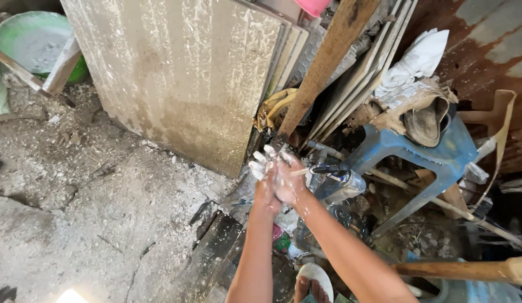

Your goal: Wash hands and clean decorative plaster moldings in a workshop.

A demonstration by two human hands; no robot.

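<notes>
Under the small tap (328,169), beside the leaning grey slabs (188,78), my left hand (263,185) and right hand (288,178) are pressed together, coated in white residue. Neither grasps anything; the fingers lie loosely spread, palm against palm. Whether water is running, I cannot tell. Judgement: rubbing should work between the fingers and over the knuckles, keeping both hands directly beneath the spout. Just beyond stands a blue plastic stool (435,151) bearing a worn sandal (426,120) and a white cloth (421,56). Rough concrete floor (92,213) lies to the left.
</notes>
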